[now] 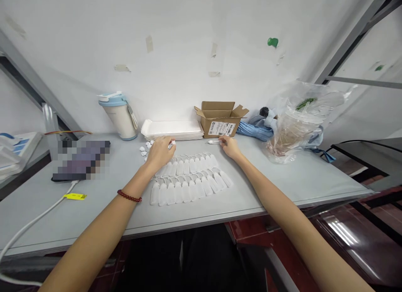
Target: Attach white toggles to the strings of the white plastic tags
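Near the back of the grey desk, my left hand [161, 153] has its thumb and fingers closed on a small white piece [172, 143]. Similar small white pieces [143, 151] lie in a loose cluster just left of it. My right hand [230, 147] pinches one end of a slim white tag-like piece [214, 142] in front of the cardboard box. Between my forearms, translucent white tags with thin loops lie in two rows, a front row [185, 192] and a back row [191, 166]. My left forearm and hand cover part of the back row's left end.
Behind my hands are a stack of white trays [172, 130] and an open cardboard box [220, 122]. A cream tumbler [121, 118] and a blurred-out device [81, 160] with a white cable [37, 218] are left. Blue fabric [256, 130] and a clear plastic bag [292, 133] are right.
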`<control>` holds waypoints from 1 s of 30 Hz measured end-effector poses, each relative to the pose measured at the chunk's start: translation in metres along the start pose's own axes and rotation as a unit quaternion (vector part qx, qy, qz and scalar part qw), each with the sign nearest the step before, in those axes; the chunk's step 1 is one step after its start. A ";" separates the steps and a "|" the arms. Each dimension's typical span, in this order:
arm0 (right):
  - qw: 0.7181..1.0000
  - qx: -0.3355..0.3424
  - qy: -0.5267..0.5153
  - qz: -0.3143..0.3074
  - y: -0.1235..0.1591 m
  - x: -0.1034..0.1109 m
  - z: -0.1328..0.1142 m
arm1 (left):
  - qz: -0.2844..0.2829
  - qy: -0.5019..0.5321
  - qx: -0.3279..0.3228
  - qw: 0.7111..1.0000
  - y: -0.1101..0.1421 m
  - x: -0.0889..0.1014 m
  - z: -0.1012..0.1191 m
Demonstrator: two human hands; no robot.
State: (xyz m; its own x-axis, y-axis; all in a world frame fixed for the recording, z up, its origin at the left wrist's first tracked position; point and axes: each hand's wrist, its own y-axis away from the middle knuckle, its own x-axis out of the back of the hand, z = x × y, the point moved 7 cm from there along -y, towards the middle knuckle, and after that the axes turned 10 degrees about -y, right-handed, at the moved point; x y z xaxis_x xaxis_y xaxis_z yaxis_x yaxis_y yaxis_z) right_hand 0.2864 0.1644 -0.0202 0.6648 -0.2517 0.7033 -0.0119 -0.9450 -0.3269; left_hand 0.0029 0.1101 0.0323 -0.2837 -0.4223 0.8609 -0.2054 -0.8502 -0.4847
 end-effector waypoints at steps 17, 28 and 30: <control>0.998 0.036 0.033 -0.034 0.000 -0.011 -0.008 | 0.014 0.022 0.015 1.000 -0.003 0.001 -0.003; 0.997 0.037 -0.029 0.054 -0.017 -0.010 -0.009 | 0.030 0.078 0.043 0.996 -0.004 0.005 -0.009; 0.996 0.007 -0.049 0.071 -0.013 -0.006 -0.005 | 0.030 0.098 0.030 0.994 -0.004 0.006 -0.005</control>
State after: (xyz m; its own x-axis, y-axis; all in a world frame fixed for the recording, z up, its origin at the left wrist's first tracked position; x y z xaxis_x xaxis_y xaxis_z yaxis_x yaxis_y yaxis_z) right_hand 0.2788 0.1773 -0.0164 0.7262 -0.3613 0.5849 -0.1021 -0.8980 -0.4280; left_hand -0.0029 0.1121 0.0384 -0.4719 -0.4090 0.7810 -0.1284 -0.8445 -0.5199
